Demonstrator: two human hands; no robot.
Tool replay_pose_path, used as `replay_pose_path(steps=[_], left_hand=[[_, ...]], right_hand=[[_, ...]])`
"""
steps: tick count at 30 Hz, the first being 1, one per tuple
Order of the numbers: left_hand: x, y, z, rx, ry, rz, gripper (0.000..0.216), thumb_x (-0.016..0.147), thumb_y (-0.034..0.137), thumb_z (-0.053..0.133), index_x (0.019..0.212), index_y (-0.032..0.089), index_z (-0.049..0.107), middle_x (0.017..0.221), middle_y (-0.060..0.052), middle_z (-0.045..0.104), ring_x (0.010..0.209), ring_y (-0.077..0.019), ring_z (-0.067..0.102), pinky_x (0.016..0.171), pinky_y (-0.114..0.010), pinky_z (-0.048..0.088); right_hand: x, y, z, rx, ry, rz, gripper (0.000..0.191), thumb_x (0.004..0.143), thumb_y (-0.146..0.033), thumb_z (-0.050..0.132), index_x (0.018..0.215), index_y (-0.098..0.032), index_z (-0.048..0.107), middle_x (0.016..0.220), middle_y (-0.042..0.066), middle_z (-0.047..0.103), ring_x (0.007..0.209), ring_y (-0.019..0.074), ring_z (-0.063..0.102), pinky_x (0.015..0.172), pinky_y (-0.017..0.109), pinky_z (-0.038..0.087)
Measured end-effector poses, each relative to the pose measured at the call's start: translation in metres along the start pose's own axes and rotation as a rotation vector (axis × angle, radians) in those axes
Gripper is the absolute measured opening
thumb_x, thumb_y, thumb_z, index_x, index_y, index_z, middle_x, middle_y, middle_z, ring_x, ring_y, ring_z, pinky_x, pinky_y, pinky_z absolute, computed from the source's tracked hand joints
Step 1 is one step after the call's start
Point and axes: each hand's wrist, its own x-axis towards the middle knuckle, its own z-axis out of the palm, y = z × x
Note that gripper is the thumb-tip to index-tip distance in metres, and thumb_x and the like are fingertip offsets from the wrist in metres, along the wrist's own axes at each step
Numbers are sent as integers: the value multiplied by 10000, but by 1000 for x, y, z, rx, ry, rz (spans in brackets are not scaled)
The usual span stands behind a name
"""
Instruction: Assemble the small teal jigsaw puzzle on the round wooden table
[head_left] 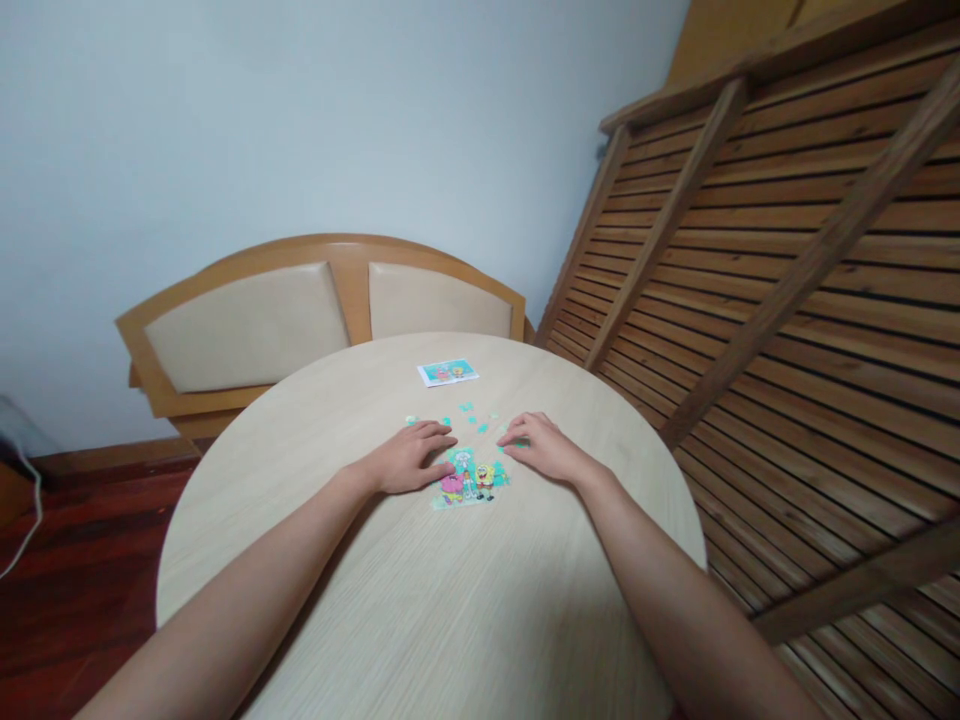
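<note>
The right hand (551, 448) had its thumb and fingers drawn close together, tips down near the table, with a bit of green (522, 445) showing under them; whether they pinched that piece or only touched it, I could not tell. The left hand (409, 458) lay palm down with its fingers loosely spread, pinching nothing that showed, its thumb resting at the left side of the puzzle (466, 485).

The puzzle lay between the hands, about midway between the left and right edges of the table (337, 620). Its three cartoon figures were together, but its upper right side looked ragged. Loose pieces (482, 427) were strewn just beyond it, toward the table's far edge, some near the left fingertips. Farther out, well apart from the hands and close to the far edge, lay a card (448, 373) with a similar picture.

The step in hand seemed to be sorting out a background piece while the left hand steadied the joined part. The next move, I judged, called for a sure fingertip hold on one piece, turning it to match the ragged side, and a light press without shifting the rest.
</note>
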Motion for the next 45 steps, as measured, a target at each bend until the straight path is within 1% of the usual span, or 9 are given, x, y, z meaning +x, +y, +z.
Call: replay_pose_path(steps=[3, 5, 9, 14, 21, 30, 36, 40, 45], left_hand=[[0, 2, 0, -3, -12, 3, 525, 975, 539, 472, 1336, 175, 583, 1405, -163, 544, 1313, -315, 494, 1111, -477, 382], [0, 3, -1, 1, -20, 1, 540, 968, 545, 479, 1347, 172, 575, 1410, -168, 539, 1313, -321, 494, 1111, -484, 379], [-1, 6, -3, 12, -40, -4, 588, 956, 572, 487, 1369, 160, 559, 1426, -178, 523, 1325, -328, 482, 1118, -487, 370], [0, 9, -2, 13, -55, -12, 617, 947, 587, 492, 1382, 152, 553, 1435, -184, 516, 1334, -330, 473, 1128, -484, 362], [1, 9, 3, 2, -37, 2, 618, 939, 593, 510, 1392, 174, 552, 1452, -177, 501, 1334, -327, 474, 1130, -484, 358], [3, 13, 4, -2, -37, 1, 618, 940, 600, 504, 1398, 188, 553, 1458, -174, 496, 1336, -329, 472, 1130, -488, 355], [3, 12, 5, 1, -37, -5, 605, 934, 578, 530, 1398, 191, 553, 1456, -177, 498, 1340, -336, 469, 1131, -497, 354], [3, 12, 5, 5, -38, -7, 597, 934, 568, 536, 1399, 194, 552, 1451, -179, 503, 1334, -335, 478, 1126, -494, 363], [4, 12, 4, 9, -35, 1, 606, 937, 581, 520, 1402, 193, 547, 1455, -180, 498, 1333, -334, 478, 1121, -497, 368]], right_hand=[[1, -2, 1, 33, -49, -98, 214, 896, -207, 626, 990, -311, 788, 1072, 60, 673, 1075, 232, 569, 992, 394, 410], [2, -3, 1, 49, -59, -124, 232, 909, -191, 604, 1015, -297, 781, 1062, 60, 688, 1063, 226, 578, 998, 399, 405], [2, -6, -3, 54, -6, -63, 143, 869, -251, 669, 964, -228, 773, 985, 73, 719, 1002, 235, 605, 961, 395, 429], [3, -5, -2, 45, -30, -46, 140, 819, -316, 733, 925, -241, 786, 969, 67, 721, 1000, 243, 611, 953, 391, 426], [4, -11, 3, 75, -55, -57, 170, 864, -267, 674, 1000, -254, 776, 1029, 60, 718, 1043, 239, 603, 985, 393, 413], [5, -17, 10, 92, -52, -27, 181, 830, -167, 643, 981, -214, 731, 1077, 61, 704, 1091, 231, 582, 1009, 394, 414], [5, -21, 11, 82, -26, -20, 139, 832, -255, 687, 959, -223, 733, 1059, 59, 708, 1057, 234, 588, 1002, 408, 407], [6, -23, 14, 67, -32, 4, 109, 816, -217, 683, 921, -212, 714, 1055, 58, 699, 1051, 230, 578, 992, 404, 401], [6, -28, 11, 86, -33, 12, 142, 782, -189, 701, 922, -206, 687, 1028, 53, 703, 1036, 229, 579, 976, 400, 401]])
